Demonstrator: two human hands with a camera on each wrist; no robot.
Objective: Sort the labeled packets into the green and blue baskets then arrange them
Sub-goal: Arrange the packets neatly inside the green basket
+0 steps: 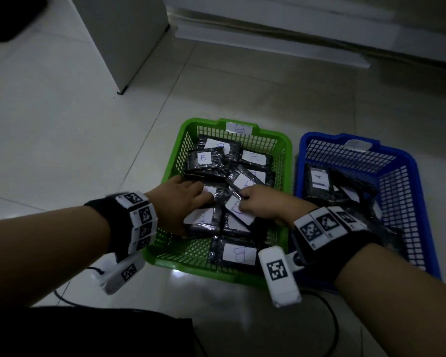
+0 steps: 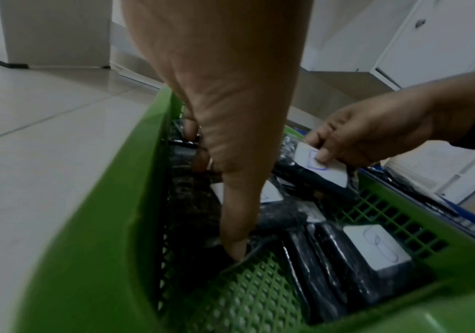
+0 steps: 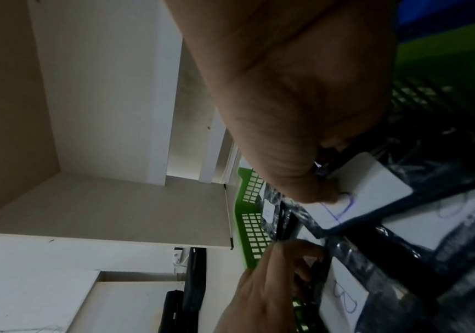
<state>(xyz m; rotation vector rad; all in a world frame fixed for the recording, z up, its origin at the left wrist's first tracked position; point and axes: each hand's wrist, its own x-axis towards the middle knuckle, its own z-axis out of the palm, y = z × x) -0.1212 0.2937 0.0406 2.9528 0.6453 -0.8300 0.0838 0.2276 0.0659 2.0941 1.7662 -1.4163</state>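
Observation:
A green basket (image 1: 180, 140) tagged B holds several black packets with white B labels. My left hand (image 1: 193, 215) reaches into its left side and grips one packet (image 1: 204, 220) end to end: thumb on the near edge, fingers curled over the far edge. In the left wrist view the left hand (image 2: 219, 207) spans that dark packet (image 2: 196, 202). My right hand (image 1: 242, 202) pinches another B packet (image 1: 238, 211) at its label and holds it tilted above the pile. The thumb lies on the label (image 3: 373, 193). The blue basket (image 1: 301, 150) stands to the right.
The blue basket holds several black packets, one labelled A (image 1: 318, 180). A white cabinet (image 1: 121, 34) stands on the tiled floor at the back left, and low white furniture runs along the back. A black cable (image 1: 332, 325) loops on the floor in front of the baskets.

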